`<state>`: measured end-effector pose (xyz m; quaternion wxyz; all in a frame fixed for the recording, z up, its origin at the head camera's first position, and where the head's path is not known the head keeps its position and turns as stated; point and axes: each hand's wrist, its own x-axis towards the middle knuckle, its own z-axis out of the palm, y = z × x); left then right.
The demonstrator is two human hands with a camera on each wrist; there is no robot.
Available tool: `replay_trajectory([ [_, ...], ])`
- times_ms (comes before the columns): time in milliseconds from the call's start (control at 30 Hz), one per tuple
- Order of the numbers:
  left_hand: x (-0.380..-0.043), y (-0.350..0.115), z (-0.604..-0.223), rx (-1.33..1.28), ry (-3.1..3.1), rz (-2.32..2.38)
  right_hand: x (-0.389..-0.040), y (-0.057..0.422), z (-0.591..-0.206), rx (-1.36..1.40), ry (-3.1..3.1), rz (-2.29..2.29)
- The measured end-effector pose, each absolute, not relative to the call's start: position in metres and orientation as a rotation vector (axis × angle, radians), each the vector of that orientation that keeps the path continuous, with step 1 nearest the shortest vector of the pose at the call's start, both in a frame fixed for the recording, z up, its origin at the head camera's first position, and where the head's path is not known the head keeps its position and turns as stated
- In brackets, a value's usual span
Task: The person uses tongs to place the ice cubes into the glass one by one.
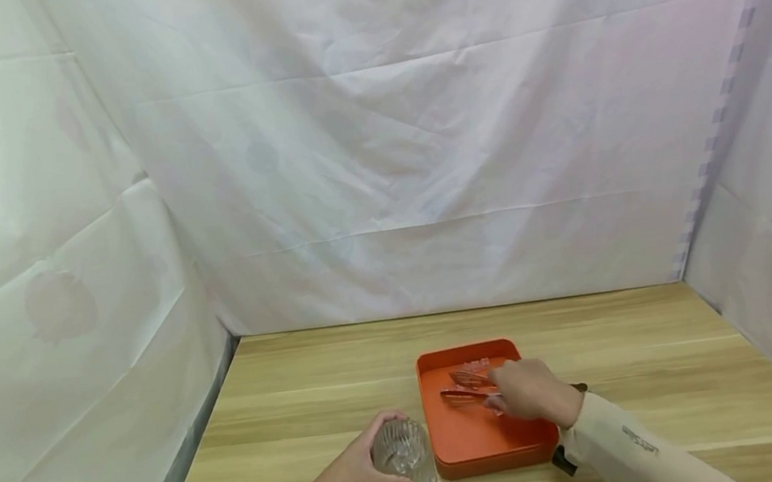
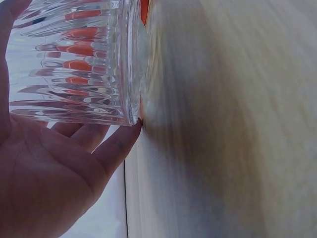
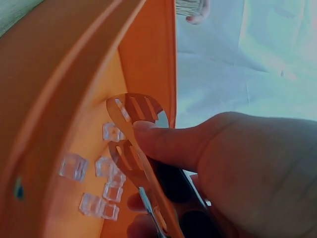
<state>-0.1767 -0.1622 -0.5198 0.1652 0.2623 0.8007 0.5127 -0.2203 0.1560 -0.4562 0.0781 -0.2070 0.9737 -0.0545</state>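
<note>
My left hand [image 1: 352, 470] curls round a clear ribbed glass [image 1: 404, 464] that stands on the wooden table, left of the orange tray [image 1: 496, 462]. In the left wrist view the fingers reach along the side of the glass [image 2: 84, 74] down to its base. My right hand [image 1: 531, 393] grips a pair of slotted tongs [image 1: 459, 397] over the tray, its thumb laid along one arm. The tongs' two heads [image 3: 141, 106] stand apart, with several clear cubes [image 3: 106, 168] on the tray floor beside them in the right wrist view.
The wooden table [image 1: 303, 388] runs back to a white cloth [image 1: 418, 148], and more white cloth hangs along the left and right sides. The tray's raised walls [image 3: 151, 54] surround the cubes. A dark band [image 1: 563, 460] shows at my right wrist.
</note>
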Motion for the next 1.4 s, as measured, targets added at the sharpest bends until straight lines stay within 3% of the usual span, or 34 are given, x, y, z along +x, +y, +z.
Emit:
replay_trajectory([
  [1400, -0.176, -0.164, -0.518, 0.761, 2.303, 1.451, -0.213, 0.154, -0.475, -0.835, 3.026, -0.258],
])
